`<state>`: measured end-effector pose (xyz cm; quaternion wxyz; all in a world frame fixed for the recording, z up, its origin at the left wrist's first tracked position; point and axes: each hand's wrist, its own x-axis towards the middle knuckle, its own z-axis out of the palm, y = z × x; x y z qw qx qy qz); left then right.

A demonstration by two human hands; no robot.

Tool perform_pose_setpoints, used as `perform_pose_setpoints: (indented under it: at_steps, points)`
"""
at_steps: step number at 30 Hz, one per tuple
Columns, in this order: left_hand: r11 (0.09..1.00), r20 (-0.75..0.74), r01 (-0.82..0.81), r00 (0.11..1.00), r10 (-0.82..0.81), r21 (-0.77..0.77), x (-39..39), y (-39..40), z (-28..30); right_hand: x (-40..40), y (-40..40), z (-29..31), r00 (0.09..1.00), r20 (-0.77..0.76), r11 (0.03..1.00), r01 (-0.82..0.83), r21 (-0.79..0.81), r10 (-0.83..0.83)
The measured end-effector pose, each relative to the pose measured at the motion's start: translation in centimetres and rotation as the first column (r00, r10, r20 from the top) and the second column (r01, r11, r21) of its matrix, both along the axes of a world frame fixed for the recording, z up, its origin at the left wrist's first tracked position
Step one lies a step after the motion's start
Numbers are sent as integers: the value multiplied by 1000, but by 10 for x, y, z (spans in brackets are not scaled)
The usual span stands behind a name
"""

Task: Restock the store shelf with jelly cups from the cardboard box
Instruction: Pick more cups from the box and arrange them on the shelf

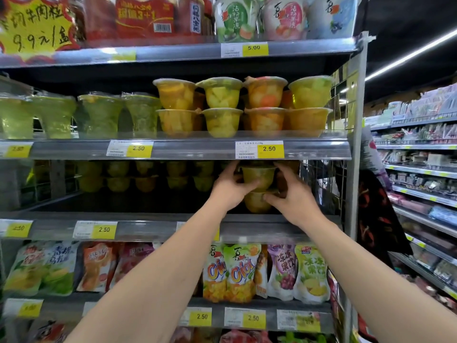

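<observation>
Both hands reach into the third shelf point(158, 216) down, at about 3 o'clock of its span. The left hand point(228, 191) curls round the left wall of the upper jelly cup point(258, 176); the right hand point(294, 196) has its fingers hooked at the rim where that cup sits on the lower jelly cup point(256, 203). So both hands are closed on the two-high stack — neither is spread flat. The stack stands on the shelf near its front edge, with more cups in a dim row toward 9 o'clock. The cardboard box is not in view.

These cups look like thin clear plastic with a film lid, filled with fruit and gel: likely weighty for their size, smooth-sided, and easily dented if squeezed. The wide rim is probably the safest hold, with support under the bottom cup so the stack does not shear.

Readable writing: the price tag point(259, 149) above the hands says "2.50" and seems to read "218g"; a top-shelf tag point(254, 48) says "5.00"; a handwritten yellow sign point(37, 26) shows "9.9元/盒"; the pouches point(232, 272) below are marked "CiCi".
</observation>
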<state>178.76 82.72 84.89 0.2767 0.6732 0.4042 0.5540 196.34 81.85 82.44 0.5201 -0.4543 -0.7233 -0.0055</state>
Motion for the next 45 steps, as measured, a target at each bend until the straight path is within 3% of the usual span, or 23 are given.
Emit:
perform_pose_setpoints:
  at_steps: [9,14,21,29,35,42,45]
  points:
    - [993,-69,114,991,-115,-21,3,8,-8,13,1,4,998,-36,998,-61,-23,60]
    - [985,-79,162,983,-166,-54,37,20,-5,40,8,5,1000,-30,1000,2,-24,-2]
    - [964,-5,241,970,-243,-112,63,41,-3,69,31,14,999,-36,992,20,-127,-25]
    - [972,11,210,978,-210,-103,81,51,-4,73,38,16,992,-47,975,110,-194,-121]
    - [991,-121,105,986,-115,-84,76,48,-3,70,14,15,984,27,966,176,-187,-174]
    - [1000,-225,7,974,-6,4,27,-9,-7,42,-38,-12,949,61,948,314,-56,-310]
    - [996,-212,-12,977,30,84,2,-47,-25,17,-63,-34,939,102,938,336,-86,-328]
